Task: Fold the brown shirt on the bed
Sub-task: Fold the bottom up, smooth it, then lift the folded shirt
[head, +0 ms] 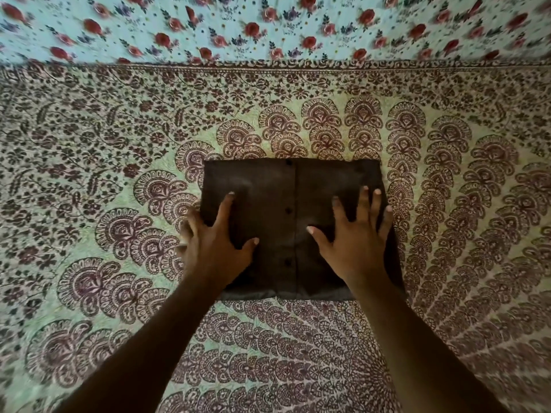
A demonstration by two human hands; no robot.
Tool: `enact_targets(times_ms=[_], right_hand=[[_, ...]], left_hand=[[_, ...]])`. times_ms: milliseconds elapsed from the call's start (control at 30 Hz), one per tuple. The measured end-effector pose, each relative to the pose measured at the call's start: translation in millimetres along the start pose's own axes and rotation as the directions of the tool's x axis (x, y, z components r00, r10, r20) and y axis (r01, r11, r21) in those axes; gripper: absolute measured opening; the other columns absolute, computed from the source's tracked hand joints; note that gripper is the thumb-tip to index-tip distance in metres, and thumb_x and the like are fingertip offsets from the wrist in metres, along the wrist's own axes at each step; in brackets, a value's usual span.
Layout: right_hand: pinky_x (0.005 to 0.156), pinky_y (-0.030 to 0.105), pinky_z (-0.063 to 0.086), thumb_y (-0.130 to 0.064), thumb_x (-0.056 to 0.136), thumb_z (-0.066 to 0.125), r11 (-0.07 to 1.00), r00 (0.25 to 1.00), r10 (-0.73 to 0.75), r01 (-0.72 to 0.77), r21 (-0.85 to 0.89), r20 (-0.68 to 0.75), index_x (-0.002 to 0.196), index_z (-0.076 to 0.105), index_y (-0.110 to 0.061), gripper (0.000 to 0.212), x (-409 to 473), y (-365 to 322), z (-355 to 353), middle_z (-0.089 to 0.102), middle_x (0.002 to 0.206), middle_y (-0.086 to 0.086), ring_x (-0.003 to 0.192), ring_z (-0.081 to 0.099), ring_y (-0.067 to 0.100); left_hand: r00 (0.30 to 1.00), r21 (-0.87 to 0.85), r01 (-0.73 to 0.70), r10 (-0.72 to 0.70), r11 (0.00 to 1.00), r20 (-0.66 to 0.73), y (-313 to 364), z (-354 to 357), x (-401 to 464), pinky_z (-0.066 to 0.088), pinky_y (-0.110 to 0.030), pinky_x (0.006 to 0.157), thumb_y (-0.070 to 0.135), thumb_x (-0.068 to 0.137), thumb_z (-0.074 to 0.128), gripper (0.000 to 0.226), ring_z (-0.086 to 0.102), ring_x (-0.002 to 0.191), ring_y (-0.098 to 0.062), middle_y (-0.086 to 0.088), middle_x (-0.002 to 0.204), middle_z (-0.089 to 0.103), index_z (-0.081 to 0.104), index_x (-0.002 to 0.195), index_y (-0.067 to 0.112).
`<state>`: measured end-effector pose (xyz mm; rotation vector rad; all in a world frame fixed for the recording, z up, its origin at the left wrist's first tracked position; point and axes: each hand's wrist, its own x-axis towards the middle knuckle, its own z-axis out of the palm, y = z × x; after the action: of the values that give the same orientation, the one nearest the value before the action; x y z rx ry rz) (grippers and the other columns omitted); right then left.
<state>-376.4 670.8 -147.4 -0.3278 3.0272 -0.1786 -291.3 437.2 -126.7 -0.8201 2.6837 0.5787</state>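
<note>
The brown shirt (277,189) lies folded into a neat rectangle in the middle of the bed, its button placket running down the centre with three dark buttons showing. My left hand (214,242) lies on the shirt's left edge, index finger and thumb spread on the cloth, the other fingers blurred over the edge. My right hand (356,234) rests flat on the right half, fingers straight and spread. Neither hand grips the cloth.
The bed is covered by a pale green bedspread (119,162) printed with maroon paisley and flower motifs. Behind it hangs or lies a light blue cloth with red roses (268,25). Open bedspread surrounds the shirt on all sides.
</note>
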Motion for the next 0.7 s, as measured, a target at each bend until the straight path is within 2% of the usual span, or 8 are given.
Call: enact_targets(times_ms=[67,167,233,367,433,533,633,700], right_hand=[[0.122,0.062,0.004,-0.058,0.095,0.051,0.998,0.989,-0.053,0.059,0.035,-0.137,0.137,0.058,-0.013,0.062,-8,-11,-11,0.032,0.162,0.023,0.156,0.017,0.042],[0.11,0.057,0.04,-0.033,0.092,0.064,0.967,0.955,-0.177,0.214,0.14,-0.24,0.112,0.071,-0.008,0.033,-19,-31,-16,0.057,0.136,0.015,0.133,0.052,0.034],[0.093,0.044,0.056,-0.018,0.094,0.067,0.923,0.961,-0.242,0.271,0.273,-0.137,0.108,0.072,-0.006,0.019,-20,-44,-20,0.061,0.121,0.009,0.116,0.059,0.026],[0.088,0.01,0.051,-0.001,0.099,0.062,0.798,0.958,-0.264,0.153,0.583,0.109,0.117,0.071,-0.009,0.021,-4,-71,-29,0.07,0.116,0.006,0.104,0.065,0.014],[0.091,0.028,0.059,-0.015,0.104,0.058,0.705,0.955,-0.196,-0.021,0.709,0.223,0.111,0.071,-0.008,0.016,6,-85,-35,0.072,0.108,0.009,0.102,0.069,0.02],[0.09,0.06,0.057,-0.062,0.102,0.045,0.611,0.895,-0.107,-0.284,0.739,0.433,0.11,0.065,0.0,0.065,19,-103,-55,0.066,0.098,0.017,0.099,0.067,0.036],[0.097,0.054,0.054,-0.097,0.077,0.033,0.631,0.791,-0.085,-0.428,0.647,0.606,0.124,0.061,-0.003,0.109,33,-119,-76,0.064,0.114,0.012,0.103,0.063,0.031],[0.098,0.05,0.053,-0.099,0.067,0.049,0.655,0.761,-0.096,-0.437,0.617,0.641,0.128,0.063,-0.009,0.11,40,-124,-87,0.066,0.118,0.009,0.102,0.065,0.027]], left_hand=[[0.991,0.041,0.134,-0.134,0.99,-0.001,2,-1,-15,0.037,-0.072,0.106,0.069,0.073,0.076,0.12,0.027,0.142,-0.054,-0.028,0.157,0.021,-0.007,0.155,0.042],[0.962,-0.019,0.272,-0.272,0.962,0.001,-4,1,-21,0.044,-0.065,0.105,0.067,0.069,0.082,0.116,0.048,0.132,-0.048,-0.025,0.144,0.047,0.015,0.148,0.014],[0.952,-0.135,0.307,-0.306,0.942,0.025,-7,0,-15,0.05,-0.059,0.1,0.062,0.067,0.086,0.097,0.062,0.116,-0.04,-0.016,0.126,0.062,0.037,0.133,0.011],[0.968,-0.341,0.243,-0.201,0.908,0.152,-5,-21,-9,0.056,-0.039,0.084,0.041,0.068,0.091,0.06,0.069,0.092,-0.028,-0.006,0.098,0.07,0.069,0.117,0.015],[0.98,-0.372,0.166,-0.111,0.913,0.165,-2,-37,-11,0.051,-0.031,0.078,0.037,0.069,0.09,0.05,0.067,0.084,-0.022,-0.001,0.09,0.068,0.073,0.113,0.021],[0.963,-0.54,-0.016,0.159,0.841,0.219,2,-57,-20,0.059,-0.034,0.08,0.03,0.068,0.093,0.045,0.075,0.08,-0.013,0.007,0.088,0.078,0.073,0.108,0.038],[0.851,-0.736,-0.114,0.448,0.667,0.275,9,-58,-35,0.061,-0.032,0.089,0.017,0.069,0.091,0.063,0.073,0.105,-0.007,0.011,0.108,0.078,0.064,0.12,0.043],[0.79,-0.744,-0.157,0.535,0.649,0.3,15,-48,-42,0.058,-0.026,0.095,0.022,0.073,0.09,0.067,0.066,0.119,-0.004,0.015,0.122,0.073,0.061,0.133,0.035]])
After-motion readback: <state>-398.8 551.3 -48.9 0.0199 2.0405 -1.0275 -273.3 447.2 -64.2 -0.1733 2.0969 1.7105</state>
